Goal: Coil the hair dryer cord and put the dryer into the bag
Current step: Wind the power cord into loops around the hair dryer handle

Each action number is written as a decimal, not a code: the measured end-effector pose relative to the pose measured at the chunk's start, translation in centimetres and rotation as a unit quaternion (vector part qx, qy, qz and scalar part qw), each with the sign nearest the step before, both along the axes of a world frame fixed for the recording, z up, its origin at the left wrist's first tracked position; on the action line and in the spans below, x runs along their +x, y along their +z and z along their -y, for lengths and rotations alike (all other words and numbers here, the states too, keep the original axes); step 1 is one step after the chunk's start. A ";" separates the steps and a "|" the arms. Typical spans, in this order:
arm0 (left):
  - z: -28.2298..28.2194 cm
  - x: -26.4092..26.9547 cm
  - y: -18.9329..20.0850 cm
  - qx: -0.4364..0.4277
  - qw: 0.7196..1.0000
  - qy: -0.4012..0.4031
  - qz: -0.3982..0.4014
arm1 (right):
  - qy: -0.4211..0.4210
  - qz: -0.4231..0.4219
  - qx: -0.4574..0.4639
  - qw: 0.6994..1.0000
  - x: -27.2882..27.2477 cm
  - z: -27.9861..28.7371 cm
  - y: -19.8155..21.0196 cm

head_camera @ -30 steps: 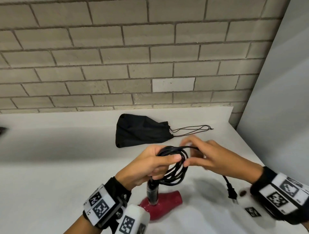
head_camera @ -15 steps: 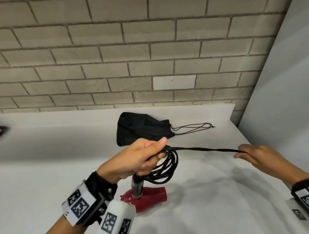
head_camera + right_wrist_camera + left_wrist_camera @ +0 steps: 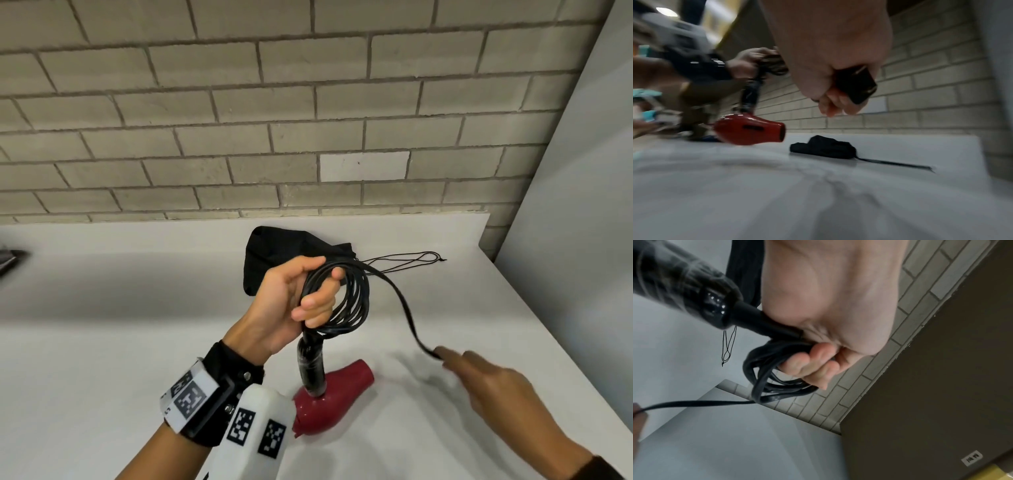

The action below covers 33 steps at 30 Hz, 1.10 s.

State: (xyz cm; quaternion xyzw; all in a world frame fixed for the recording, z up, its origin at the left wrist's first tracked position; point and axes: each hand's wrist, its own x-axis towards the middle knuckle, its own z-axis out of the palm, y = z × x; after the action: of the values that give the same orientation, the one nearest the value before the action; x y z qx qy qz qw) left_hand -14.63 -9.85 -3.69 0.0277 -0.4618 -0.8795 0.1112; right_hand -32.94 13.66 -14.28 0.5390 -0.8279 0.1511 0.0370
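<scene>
The red hair dryer (image 3: 330, 397) hangs by its black handle (image 3: 311, 366) just above the white table, nozzle pointing right. My left hand (image 3: 301, 298) grips several loops of the black cord (image 3: 352, 294) above the handle, also seen in the left wrist view as the cord (image 3: 774, 369) round my fingers (image 3: 813, 366). A loose length of cord runs down and right to my right hand (image 3: 479, 377), which holds the plug end (image 3: 855, 84) in curled fingers. The black drawstring bag (image 3: 291, 253) lies flat behind my left hand, its strings (image 3: 411, 260) trailing right.
A brick wall (image 3: 274, 120) stands behind the table (image 3: 102, 342). A grey panel (image 3: 582, 240) closes off the right side, near the table's right edge. A dark object (image 3: 10, 260) shows at the far left edge.
My right hand went out to the right drawing the cord taut, then dropped lower and nearer with the cord slack and curved. The left hand has risen a little with the coil.
</scene>
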 end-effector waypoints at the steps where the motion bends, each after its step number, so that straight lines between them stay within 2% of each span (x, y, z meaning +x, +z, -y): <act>1: -0.2 -0.1 0.0 -0.011 1.000 0.006 0.001 | 0.018 -0.064 0.038 0.997 0.6 0.3 0.1; 3: -0.4 -0.3 0.0 -0.027 0.999 0.024 0.006 | 0.082 -0.161 0.094 0.979 2.6 0.9 1.4; 5: -0.5 -0.5 -0.1 -0.037 0.998 0.041 0.014 | 0.138 -0.207 0.111 0.962 4.9 1.1 2.8; 11: -2.0 -1.4 0.1 -0.090 0.993 0.067 0.029 | 0.301 -0.270 0.074 0.912 8.4 3.0 5.7; 14: -3.1 -1.8 0.0 -0.129 0.988 0.073 0.048 | 0.336 -0.240 0.052 0.909 9.5 4.2 9.1; 18: -4.0 -2.0 -0.5 -0.158 0.983 0.055 0.069 | 0.345 -0.196 -0.007 0.918 9.1 5.5 13.4; 20: -4.1 -1.6 -0.6 -0.191 0.978 0.041 0.069 | 0.334 -0.157 -0.070 0.927 7.7 6.1 15.0; 22: -4.0 -1.1 -0.4 -0.236 0.970 0.017 0.062 | 0.315 -0.110 -0.095 0.938 5.7 6.4 16.5; 24: -3.9 -0.7 0.0 -0.229 0.971 -0.007 0.062 | 0.292 -0.097 -0.109 0.945 3.5 6.6 17.2; 28: -3.8 -0.7 0.5 -0.197 0.977 -0.049 0.070 | 0.237 -0.143 -0.085 0.957 0.7 7.2 16.7; 31: -3.5 -0.8 0.6 -0.169 0.981 -0.087 0.038 | 0.222 -0.268 -0.066 0.935 -0.2 8.2 14.9; 33: -3.2 -0.7 0.5 -0.153 0.984 -0.090 0.015 | 0.172 -0.322 -0.089 0.927 -0.8 8.8 13.5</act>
State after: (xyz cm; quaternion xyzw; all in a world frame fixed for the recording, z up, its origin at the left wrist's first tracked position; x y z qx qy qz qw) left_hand -15.29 -6.62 -3.16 -0.0184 -0.5934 -0.8042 0.0272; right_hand -33.69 4.81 -0.78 0.6871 -0.6493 0.0466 0.3227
